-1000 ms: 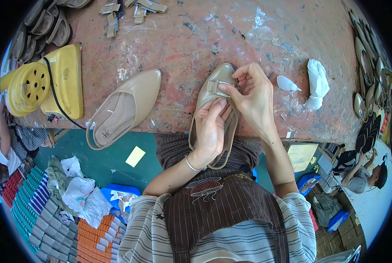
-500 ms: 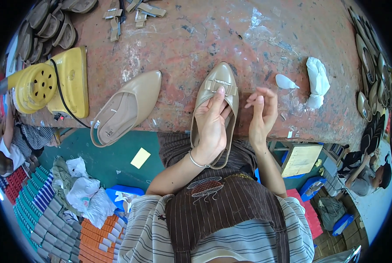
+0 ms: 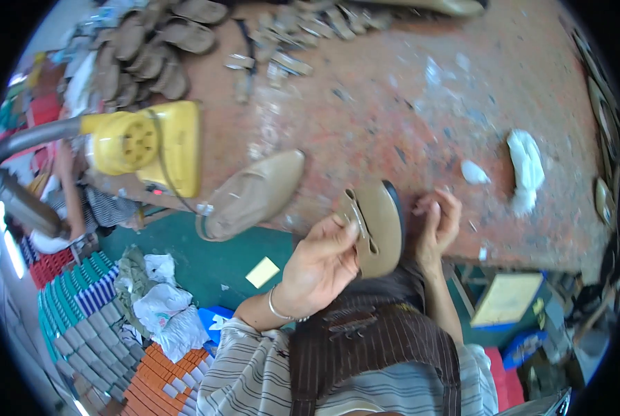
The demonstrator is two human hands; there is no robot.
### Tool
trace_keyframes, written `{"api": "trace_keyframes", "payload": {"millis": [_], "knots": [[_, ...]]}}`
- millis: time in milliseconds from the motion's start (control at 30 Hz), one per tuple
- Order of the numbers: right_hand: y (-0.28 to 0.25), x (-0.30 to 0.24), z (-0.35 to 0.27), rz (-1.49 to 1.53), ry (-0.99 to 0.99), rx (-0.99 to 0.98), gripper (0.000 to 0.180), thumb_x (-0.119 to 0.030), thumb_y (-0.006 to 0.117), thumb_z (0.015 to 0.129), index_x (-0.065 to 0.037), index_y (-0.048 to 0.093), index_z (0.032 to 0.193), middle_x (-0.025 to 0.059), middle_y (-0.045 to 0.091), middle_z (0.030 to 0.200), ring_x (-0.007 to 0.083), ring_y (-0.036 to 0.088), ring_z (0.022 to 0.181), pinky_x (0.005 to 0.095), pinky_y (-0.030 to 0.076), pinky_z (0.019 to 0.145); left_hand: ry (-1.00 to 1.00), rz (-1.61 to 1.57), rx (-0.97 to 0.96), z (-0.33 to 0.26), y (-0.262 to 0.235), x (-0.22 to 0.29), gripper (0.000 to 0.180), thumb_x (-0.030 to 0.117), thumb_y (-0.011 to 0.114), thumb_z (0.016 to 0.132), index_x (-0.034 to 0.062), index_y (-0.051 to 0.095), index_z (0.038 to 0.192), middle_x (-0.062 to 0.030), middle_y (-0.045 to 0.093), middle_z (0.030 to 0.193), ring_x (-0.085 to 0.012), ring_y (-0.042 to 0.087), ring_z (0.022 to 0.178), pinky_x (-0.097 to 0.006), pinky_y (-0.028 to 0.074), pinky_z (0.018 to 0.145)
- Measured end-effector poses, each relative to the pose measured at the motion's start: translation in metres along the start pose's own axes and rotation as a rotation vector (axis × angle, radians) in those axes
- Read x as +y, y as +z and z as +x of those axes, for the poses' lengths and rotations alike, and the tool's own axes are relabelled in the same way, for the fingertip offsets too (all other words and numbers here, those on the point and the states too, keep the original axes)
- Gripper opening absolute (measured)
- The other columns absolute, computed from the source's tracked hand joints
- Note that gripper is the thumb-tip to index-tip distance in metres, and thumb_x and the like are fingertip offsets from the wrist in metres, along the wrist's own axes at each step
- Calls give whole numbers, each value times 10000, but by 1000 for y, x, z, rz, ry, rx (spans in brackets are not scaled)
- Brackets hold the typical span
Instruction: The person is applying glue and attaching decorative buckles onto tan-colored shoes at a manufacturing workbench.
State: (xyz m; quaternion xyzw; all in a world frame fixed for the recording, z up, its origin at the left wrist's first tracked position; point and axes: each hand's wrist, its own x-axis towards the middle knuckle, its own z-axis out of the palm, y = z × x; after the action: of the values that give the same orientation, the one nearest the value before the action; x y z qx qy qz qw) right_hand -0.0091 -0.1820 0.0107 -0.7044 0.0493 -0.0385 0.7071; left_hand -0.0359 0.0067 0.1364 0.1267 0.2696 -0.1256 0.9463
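Note:
My left hand (image 3: 318, 263) grips a beige shoe (image 3: 383, 236) with a bow on its front, the thumb pressed near the bow's shiny trim. The shoe is raised at the table's near edge and turned so its toe front and side show; its back part is hidden. To the right of the shoe, my right hand (image 3: 440, 225) is apart from it, fingers loosely bent and nothing visible in them. Left of my hands, a second beige shoe (image 3: 258, 191) without a bow lies on the table, its heel strap over the edge.
A yellow machine (image 3: 180, 149) with a hose and cable stands at the left. Behind it are piled insoles or sandals (image 3: 147, 59) and several beige bows (image 3: 293, 64). A small white bottle (image 3: 474, 172) and a white cloth bundle (image 3: 526, 166) lie right on the worn table (image 3: 365, 125).
My left hand has lifted and tilted the bow shoe, turning it on its side. My right hand stays beside it. The whole view has shifted, with more of the table's far left showing.

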Motion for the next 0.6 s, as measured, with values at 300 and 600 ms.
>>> {"api": "trace_keyframes", "payload": {"millis": [300, 600], "knots": [[-9, -2, -6, -62, -82, -36, 187, -38, 507, 943, 19, 527, 1119, 68, 577, 870, 103, 554, 734, 241, 494, 643, 601, 622, -250, 26, 134, 242, 117, 65, 518, 946, -20, 542, 1023, -103, 626, 969, -190, 617, 910, -316, 527, 866], [-9, -2, -3, -145, -19, -36, 136, -19, 545, 914, 29, 595, 1031, 67, 603, 905, 112, 594, 759, 240, 501, 674, 566, 2423, 410, 8, 4, 208, 519, 300, 711, 785, 37, 570, 1209, -124, 663, 1031, -297, 642, 935, -352, 494, 822]]}}
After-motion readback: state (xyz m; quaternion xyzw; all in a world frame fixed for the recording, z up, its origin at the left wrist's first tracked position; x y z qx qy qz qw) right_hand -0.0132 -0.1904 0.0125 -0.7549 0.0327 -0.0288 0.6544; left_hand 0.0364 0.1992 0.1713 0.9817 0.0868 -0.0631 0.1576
